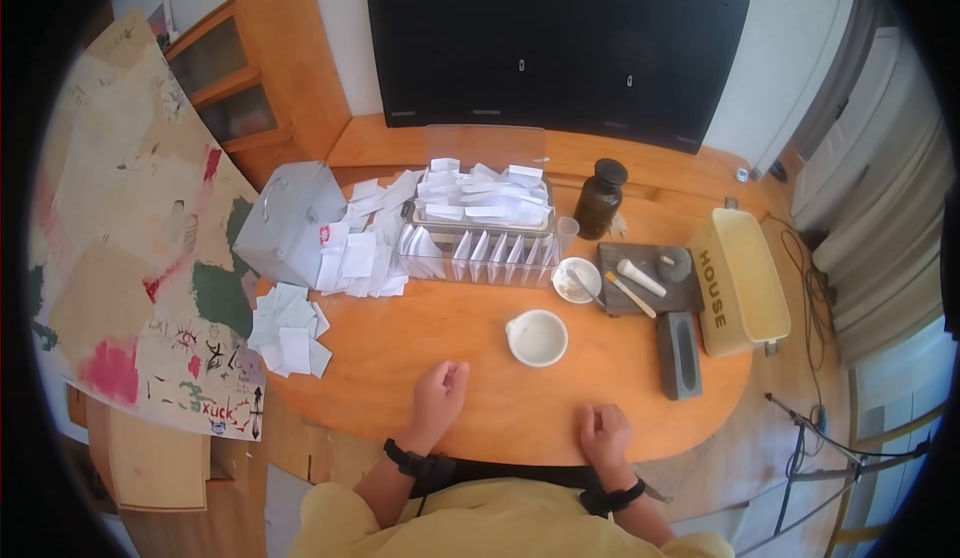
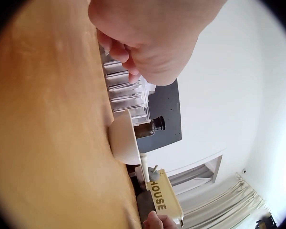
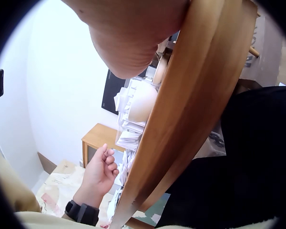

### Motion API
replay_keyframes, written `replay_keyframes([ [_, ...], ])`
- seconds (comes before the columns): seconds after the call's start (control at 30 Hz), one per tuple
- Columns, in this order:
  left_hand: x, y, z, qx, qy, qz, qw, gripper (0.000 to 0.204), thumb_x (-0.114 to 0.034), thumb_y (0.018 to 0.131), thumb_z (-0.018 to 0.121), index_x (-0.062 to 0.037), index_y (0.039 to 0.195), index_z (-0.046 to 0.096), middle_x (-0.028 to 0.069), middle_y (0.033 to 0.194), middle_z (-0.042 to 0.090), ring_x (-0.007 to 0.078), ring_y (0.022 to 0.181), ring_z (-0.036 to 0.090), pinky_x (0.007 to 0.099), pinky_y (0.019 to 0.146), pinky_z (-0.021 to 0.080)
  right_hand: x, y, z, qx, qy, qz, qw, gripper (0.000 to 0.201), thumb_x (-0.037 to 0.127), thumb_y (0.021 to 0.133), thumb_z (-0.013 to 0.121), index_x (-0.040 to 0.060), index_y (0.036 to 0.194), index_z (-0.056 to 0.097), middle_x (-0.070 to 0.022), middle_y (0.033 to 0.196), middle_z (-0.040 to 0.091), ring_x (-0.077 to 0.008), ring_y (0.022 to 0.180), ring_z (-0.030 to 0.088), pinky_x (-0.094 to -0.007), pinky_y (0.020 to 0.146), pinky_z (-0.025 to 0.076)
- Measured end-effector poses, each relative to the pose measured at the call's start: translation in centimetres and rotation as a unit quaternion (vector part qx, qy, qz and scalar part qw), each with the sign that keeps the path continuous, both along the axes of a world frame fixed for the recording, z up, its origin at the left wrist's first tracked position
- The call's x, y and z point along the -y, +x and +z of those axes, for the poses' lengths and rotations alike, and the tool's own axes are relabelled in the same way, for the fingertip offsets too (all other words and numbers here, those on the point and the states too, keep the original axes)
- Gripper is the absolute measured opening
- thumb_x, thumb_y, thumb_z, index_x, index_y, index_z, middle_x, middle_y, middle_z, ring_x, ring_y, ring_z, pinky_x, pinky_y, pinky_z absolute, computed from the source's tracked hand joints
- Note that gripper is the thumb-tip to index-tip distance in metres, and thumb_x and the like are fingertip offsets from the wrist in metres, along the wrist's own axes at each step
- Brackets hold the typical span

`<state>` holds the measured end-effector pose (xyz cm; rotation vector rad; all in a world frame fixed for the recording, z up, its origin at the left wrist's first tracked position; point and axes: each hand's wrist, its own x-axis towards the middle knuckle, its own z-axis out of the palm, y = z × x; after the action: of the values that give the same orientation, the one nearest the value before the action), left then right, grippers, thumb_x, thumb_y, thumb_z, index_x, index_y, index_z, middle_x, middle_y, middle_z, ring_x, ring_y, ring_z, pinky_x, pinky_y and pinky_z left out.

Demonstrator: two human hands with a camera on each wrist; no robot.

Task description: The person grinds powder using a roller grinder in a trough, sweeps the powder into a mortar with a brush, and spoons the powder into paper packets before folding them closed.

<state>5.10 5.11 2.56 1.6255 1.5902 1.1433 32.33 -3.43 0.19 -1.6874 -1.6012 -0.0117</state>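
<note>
My left hand (image 1: 440,400) rests near the table's front edge, fingers loosely curled and holding nothing. To its right, my right hand (image 1: 605,434) lies at the same edge, also loosely curled with nothing in it. A white mortar bowl (image 1: 538,339) with a small spout stands beyond and between them, apart from both. Behind it is a small white dish (image 1: 570,276) with pale residue and a spoon. A white pestle (image 1: 641,277) and a wooden-handled brush (image 1: 631,295) lie on a dark slab (image 1: 622,301), beside a round grey stone with a knob (image 1: 673,263).
A grey trough-shaped stone block (image 1: 680,356) and a cream HOUSE bin (image 1: 740,280) stand right. At the back are a dark bottle (image 1: 600,201), a small clear cup (image 1: 567,230) and a clear organizer (image 1: 480,257) of paper packets. Loose packets (image 1: 293,350) and a silver case (image 1: 290,223) lie left.
</note>
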Motion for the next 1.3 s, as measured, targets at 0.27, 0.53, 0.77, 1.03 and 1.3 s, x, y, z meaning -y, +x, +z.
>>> replay_keyframes([
  [0.27,-12.8,-0.5,4.9,-0.146,0.145,-0.049,0.977,0.014,-0.018,0.083,0.066,-0.0049,0.086,0.065,0.0109,0.078,0.065,0.0267,0.071,0.062,0.0369,0.063,0.049,0.1,0.0,-0.2,-0.012,0.012,-0.008,1.0,0.017,0.011,0.08,0.069,0.0091,0.07,0.056,-0.0067,0.059,0.052,-0.0254,0.053,0.054,-0.0356,0.047,0.043],
  [0.53,-22.2,1.3,4.9,-0.241,0.059,-0.064,0.967,0.015,-0.021,0.077,0.067,-0.0063,0.077,0.07,0.0129,0.076,0.067,0.0315,0.074,0.065,0.0407,0.067,0.052,0.2,-0.1,0.5,-0.024,0.009,0.001,1.0,0.015,0.009,0.079,0.069,0.007,0.071,0.057,-0.0082,0.06,0.054,-0.0259,0.052,0.053,-0.0359,0.047,0.043],
  [0.77,-22.4,2.7,5.8,-0.343,0.026,-0.066,0.937,0.017,-0.018,0.077,0.062,-0.0038,0.074,0.07,0.0161,0.079,0.067,0.0344,0.075,0.065,0.043,0.069,0.052,0.1,0.0,-0.1,-0.022,0.025,0.002,0.999,0.018,0.012,0.079,0.07,0.0097,0.068,0.056,-0.0046,0.057,0.051,-0.0238,0.051,0.052,-0.0346,0.046,0.042],
  [1.03,-22.2,2.8,5.8,-0.316,0.096,-0.024,0.943,0.016,-0.016,0.077,0.06,-0.0037,0.071,0.067,0.0179,0.087,0.063,0.0355,0.079,0.062,0.0438,0.071,0.051,0.0,0.0,-0.1,-0.033,0.026,0.0,0.999,0.02,0.012,0.079,0.071,0.0096,0.067,0.055,-0.004,0.055,0.05,-0.0228,0.049,0.051,-0.0346,0.044,0.041],
  [1.3,-22.2,1.0,7.6,-0.273,0.126,0.013,0.954,0.013,-0.017,0.083,0.057,-0.0042,0.079,0.06,0.016,0.084,0.064,0.0357,0.078,0.062,0.0452,0.068,0.05,0.0,0.1,-0.3,-0.045,0.027,0.008,0.999,0.021,0.01,0.078,0.071,0.0092,0.066,0.054,-0.0051,0.055,0.05,-0.0234,0.048,0.051,-0.035,0.044,0.04],
])
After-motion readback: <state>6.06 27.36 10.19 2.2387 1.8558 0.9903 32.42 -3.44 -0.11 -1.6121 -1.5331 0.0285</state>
